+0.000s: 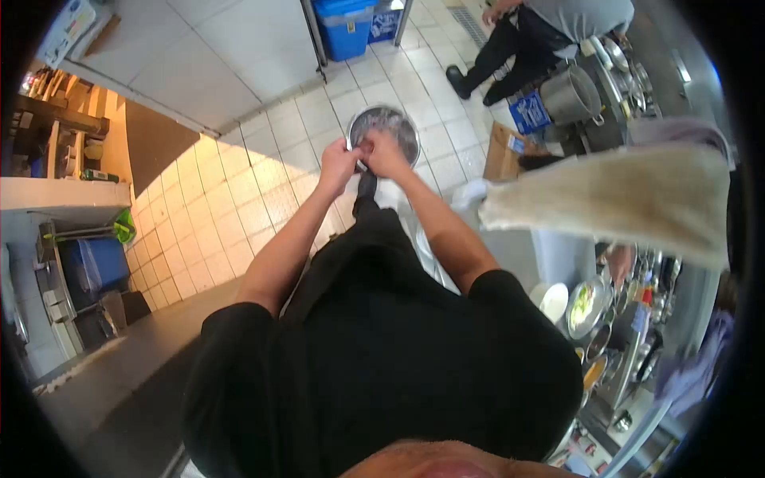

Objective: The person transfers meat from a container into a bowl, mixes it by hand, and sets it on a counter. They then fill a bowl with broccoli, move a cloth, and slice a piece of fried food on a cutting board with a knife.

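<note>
Metal bowl, greyish contents unclear, beyond grip: left hand, right hand clenched together, anything held indistinct. Right of grip, nearer body: white tub, pale contents; dish, green pieces.

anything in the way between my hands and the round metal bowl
Nothing visible: your left hand and right hand overlap the near side of the bowl in this view. The pale cloth is well off to the right.

The bin is blue, the shirt black.
</note>
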Demonstrator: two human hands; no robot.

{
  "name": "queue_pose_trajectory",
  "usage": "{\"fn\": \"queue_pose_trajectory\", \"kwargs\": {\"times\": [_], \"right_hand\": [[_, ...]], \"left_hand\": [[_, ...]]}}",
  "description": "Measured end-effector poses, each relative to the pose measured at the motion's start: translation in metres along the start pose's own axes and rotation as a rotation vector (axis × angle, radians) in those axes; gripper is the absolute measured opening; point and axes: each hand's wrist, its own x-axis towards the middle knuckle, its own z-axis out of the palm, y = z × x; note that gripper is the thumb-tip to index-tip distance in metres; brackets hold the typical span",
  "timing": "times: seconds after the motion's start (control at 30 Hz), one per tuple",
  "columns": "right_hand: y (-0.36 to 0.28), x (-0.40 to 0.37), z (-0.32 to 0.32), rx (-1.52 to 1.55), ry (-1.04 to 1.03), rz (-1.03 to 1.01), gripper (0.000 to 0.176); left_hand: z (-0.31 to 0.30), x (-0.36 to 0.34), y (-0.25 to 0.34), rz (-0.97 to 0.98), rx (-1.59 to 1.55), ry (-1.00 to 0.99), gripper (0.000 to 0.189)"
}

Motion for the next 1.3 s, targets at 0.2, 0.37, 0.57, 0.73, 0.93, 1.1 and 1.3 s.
{"fn": "queue_pose_trajectory", "kwargs": {"times": [0.2, 0.37, 0.57, 0.73, 0.93, 1.1, 1.3], "right_hand": [[0.006, 0.114, -0.023, 0.014, -0.104, 0.106, 0.015], [0.045, 0.217, -0.044, 0.412, -0.264, -0.102, 0.032], [0.055, 0.287, -0.073, 0.163, 0.009, 0.049, 0.046], [0.063, 0.339, -0.026, 0.008, -0.1, 0.017, 0.012], [0.062, 0.434, -0.056, -0.219, 0.201, 0.098, 0.011], [0.086, 0.496, -0.081, 0.171, -0.049, 0.015, 0.018], [0.085, 0.558, -0.092, -0.069, -0.209, 0.063, 0.026]], "left_hand": [[-0.019, 0.097, 0.042, -0.173, -0.075, -0.058, 0.017], [-0.028, 0.201, 0.079, -0.063, 0.077, -0.039, 0.011], [-0.017, 0.265, 0.12, -0.075, -0.165, -0.085, 0.013], [-0.015, 0.339, 0.142, -0.086, 0.019, -0.211, 0.012], [-0.029, 0.423, 0.181, -0.145, -0.075, -0.29, 0.015], [-0.04, 0.504, 0.206, -0.098, -0.07, -0.323, 0.012], [-0.031, 0.552, 0.233, -0.033, 0.004, -0.274, 0.01]]}}
